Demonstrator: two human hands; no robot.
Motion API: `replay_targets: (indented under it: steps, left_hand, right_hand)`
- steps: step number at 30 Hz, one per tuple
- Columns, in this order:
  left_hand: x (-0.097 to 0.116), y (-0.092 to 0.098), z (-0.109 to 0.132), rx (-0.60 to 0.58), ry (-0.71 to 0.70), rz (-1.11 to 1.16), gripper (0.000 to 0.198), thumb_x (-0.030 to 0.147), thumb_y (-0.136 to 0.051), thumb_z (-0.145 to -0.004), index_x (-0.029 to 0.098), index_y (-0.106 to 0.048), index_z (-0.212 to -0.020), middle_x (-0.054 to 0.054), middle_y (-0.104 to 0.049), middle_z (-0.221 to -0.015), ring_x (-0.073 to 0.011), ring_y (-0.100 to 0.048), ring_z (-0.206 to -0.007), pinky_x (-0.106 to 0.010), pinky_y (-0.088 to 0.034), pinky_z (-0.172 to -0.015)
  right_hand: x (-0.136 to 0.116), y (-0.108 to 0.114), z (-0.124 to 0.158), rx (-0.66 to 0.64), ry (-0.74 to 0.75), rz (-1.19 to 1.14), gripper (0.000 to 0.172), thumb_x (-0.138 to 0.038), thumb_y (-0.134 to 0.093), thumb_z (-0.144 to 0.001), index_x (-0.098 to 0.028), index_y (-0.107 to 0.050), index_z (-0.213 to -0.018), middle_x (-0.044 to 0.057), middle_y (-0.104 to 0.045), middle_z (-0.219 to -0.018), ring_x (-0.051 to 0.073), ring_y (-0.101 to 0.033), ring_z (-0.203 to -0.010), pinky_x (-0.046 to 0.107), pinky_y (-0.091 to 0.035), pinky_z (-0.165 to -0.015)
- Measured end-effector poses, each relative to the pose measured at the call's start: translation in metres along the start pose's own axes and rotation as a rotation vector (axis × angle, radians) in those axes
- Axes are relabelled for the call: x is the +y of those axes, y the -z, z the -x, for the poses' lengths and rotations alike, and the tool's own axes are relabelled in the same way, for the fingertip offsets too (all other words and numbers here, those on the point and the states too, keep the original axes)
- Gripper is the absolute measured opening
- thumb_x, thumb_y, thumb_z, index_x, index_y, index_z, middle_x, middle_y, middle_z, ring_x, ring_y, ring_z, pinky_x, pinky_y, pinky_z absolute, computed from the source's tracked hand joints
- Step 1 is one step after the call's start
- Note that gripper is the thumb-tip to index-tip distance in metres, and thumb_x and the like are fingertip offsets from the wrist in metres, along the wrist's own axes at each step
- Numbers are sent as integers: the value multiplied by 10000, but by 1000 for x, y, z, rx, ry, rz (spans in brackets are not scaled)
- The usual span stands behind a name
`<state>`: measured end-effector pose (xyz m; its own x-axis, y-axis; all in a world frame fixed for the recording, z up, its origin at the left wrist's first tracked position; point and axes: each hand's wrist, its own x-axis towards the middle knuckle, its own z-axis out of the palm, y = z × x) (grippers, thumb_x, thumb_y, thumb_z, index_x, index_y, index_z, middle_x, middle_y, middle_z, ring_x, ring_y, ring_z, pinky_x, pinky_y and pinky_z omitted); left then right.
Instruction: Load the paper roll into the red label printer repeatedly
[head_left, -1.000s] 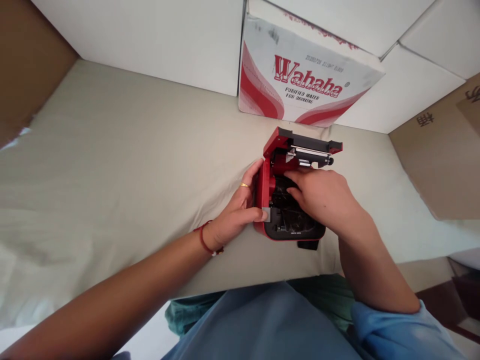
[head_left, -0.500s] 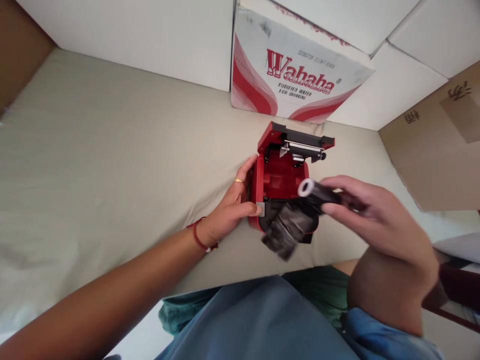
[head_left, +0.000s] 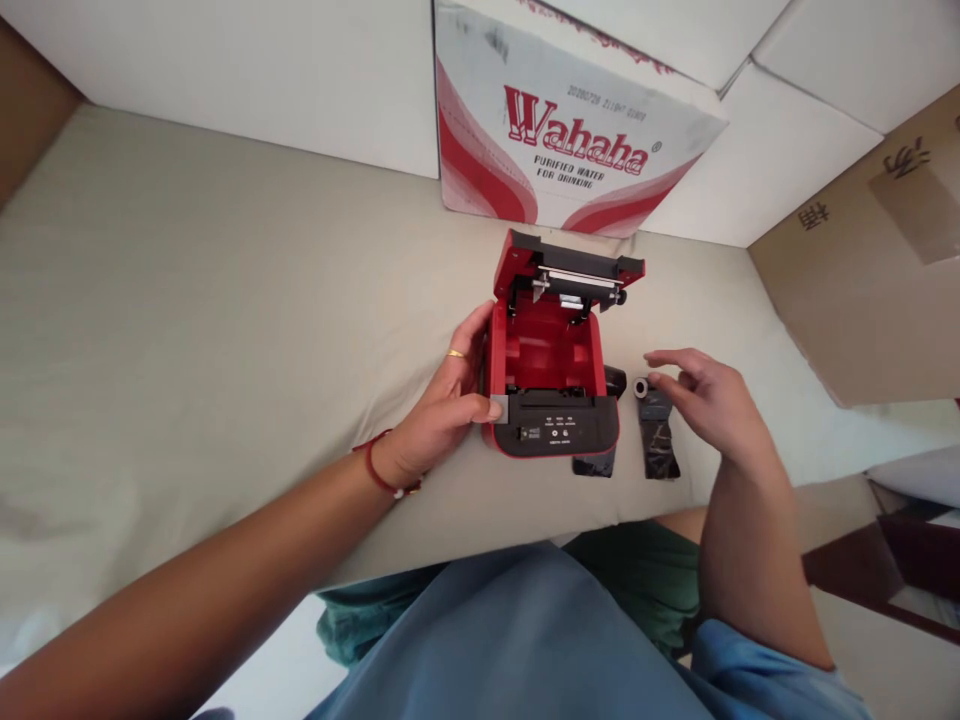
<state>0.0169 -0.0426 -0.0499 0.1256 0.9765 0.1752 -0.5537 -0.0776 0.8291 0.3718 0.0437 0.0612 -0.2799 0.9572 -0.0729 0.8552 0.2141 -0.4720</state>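
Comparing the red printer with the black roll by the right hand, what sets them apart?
Colour: the red printer has a red body and black front panel; the black roll is dark with a pale-ringed core end.
Size: the red printer is much larger than the black roll.
Handling: the left hand grips the red printer's side, while the black roll lies by the right hand.
Both rest on the pale cloth.

Beige cloth (head_left: pixel 225 300) lies spread, lightly creased; seamed white panels (head_left: pixel 247 80) stand behind; Wahaha purified-water carton (head_left: pixel 577 125) before them; ink-lettered brown cardboard (head_left: pixel 855 290) bounds the right
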Motion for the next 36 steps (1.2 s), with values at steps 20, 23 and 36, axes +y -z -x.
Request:
replay_targets:
  steps: [20, 23, 36]
  left_hand:
    - [1, -2, -3, 12, 4, -31, 1116, 367, -901, -784, 453, -456, -1804, 15, -391, -1965, -437, -307, -1843, -659, -249, -1542]
    - [2, -4, -3, 3, 2, -16, 1099, 343, -890, -780, 463, -471, -1789, 26, -402, -1958, -432, -303, -1845, -656, -252, -1537]
    - [-2, 0, -4, -9, 1, -50, 1160, 382, -918, -776, 453, -406, -1815, -33, -490, -1891, -426, -460, -1731, -665, -397, -1442]
  right_hand:
    - [-45, 123, 50, -268, 359, -206, 310, -693, -758, -1114, -486, -928, -1270, 100, -902, -1125, 277, -844, -926, 422, -655, -752]
    - [-89, 80, 31, -331, 396, -240, 309, -570, -812, -1119, -370, -909, -1334, 79, -887, -1114, 214, -753, -737, 374, -619, -672]
    - [-147, -42, -32, -99, 344, 489, 302, -220, -707, -1048, -257, -851, -1311, 155, -889, -1250, 326, -810, -920, 416, -591, -741]
